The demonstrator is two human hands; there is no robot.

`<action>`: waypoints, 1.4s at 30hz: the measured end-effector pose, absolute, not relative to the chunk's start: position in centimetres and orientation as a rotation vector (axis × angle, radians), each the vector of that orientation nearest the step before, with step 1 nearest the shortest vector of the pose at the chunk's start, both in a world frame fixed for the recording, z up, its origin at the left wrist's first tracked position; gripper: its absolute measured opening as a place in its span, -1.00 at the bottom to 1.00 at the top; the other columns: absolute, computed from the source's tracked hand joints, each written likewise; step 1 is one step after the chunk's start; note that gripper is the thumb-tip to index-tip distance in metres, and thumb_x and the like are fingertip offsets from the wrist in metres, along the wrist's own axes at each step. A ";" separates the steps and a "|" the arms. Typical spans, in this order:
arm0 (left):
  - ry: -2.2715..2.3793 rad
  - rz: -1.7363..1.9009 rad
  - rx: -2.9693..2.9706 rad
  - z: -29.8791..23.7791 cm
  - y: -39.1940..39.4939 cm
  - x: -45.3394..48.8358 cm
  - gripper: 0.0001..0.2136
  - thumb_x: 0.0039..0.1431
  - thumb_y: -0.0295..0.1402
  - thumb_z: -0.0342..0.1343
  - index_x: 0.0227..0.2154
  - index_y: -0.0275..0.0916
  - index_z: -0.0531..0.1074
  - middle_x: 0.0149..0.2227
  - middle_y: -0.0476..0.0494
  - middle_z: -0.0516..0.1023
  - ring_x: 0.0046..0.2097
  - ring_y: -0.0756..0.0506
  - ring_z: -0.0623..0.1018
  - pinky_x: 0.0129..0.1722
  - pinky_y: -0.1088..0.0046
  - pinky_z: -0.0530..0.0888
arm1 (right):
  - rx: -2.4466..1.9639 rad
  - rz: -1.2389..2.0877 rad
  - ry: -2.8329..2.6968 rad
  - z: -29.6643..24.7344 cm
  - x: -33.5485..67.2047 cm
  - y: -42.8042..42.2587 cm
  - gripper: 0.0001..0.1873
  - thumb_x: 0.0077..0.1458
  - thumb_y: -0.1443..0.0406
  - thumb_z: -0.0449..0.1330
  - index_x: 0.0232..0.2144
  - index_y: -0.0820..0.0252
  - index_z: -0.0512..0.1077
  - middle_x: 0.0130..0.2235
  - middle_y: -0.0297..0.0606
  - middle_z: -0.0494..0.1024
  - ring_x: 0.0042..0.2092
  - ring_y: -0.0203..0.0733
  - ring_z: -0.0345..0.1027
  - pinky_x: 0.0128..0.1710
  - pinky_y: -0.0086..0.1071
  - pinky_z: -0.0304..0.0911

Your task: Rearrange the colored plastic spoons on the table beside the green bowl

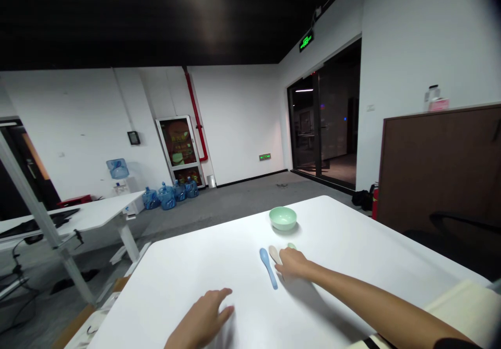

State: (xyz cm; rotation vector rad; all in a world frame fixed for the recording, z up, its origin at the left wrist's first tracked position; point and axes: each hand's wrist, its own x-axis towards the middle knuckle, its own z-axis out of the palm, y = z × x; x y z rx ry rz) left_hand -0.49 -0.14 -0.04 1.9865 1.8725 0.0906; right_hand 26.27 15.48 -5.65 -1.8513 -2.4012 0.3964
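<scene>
A pale blue plastic spoon [268, 268] lies flat, its bowl toward 11 o'clock, just beside a cream spoon [274, 254] partly covered by the right hand [293, 264]. A pale green spoon [291, 245] shows past the fingers. A mint-green bowl [282, 218] stands upright at 12 o'clock.

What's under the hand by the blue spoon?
The right hand lies over a cream spoon and something pale green, maybe another spoon. Only their tips peek out. The rest is covered, so I can't see their handles.
</scene>
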 end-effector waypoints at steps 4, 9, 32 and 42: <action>1.861 0.096 2.014 0.0 -0.1 -0.3 -0.49 0.21 -0.02 -0.11 0.18 -0.06 0.28 0.16 -0.16 0.41 0.16 -0.21 0.39 0.16 0.22 0.27 | -1.712 0.226 -2.484 -4.4 25.8 15.1 -0.66 0.13 0.12 0.07 -0.24 0.22 0.50 -0.20 -0.02 0.58 -0.12 0.02 0.46 -0.20 -0.28 0.23; 1.858 0.087 2.033 -0.1 -0.1 -0.2 -0.49 0.22 -0.04 -0.11 0.19 -0.07 0.27 0.15 -0.16 0.41 0.16 -0.20 0.39 0.16 0.24 0.27 | -1.672 0.155 -2.544 -4.1 24.0 14.8 -0.63 0.11 0.13 0.05 -0.26 0.27 0.50 -0.20 0.02 0.57 -0.15 0.06 0.47 -0.23 -0.25 0.27; 1.858 0.125 2.033 -0.7 0.0 -0.5 -0.49 0.19 -0.01 -0.10 0.16 -0.04 0.30 0.14 -0.13 0.43 0.13 -0.22 0.41 0.15 0.22 0.28 | -1.880 0.198 -2.394 -3.0 34.1 18.0 -0.71 0.12 0.19 0.07 -0.32 0.28 0.49 -0.24 -0.02 0.56 -0.24 -0.05 0.47 -0.37 -0.38 0.17; 1.855 0.123 2.027 -1.1 0.1 -0.8 -0.47 0.18 0.02 -0.09 0.16 -0.06 0.30 0.12 -0.13 0.44 0.13 -0.20 0.41 0.15 0.26 0.29 | -2.161 0.240 -2.257 -6.3 39.9 19.6 -0.70 0.04 0.34 0.10 -0.18 0.35 0.49 -0.10 0.08 0.52 -0.12 0.07 0.46 -0.32 -0.29 0.22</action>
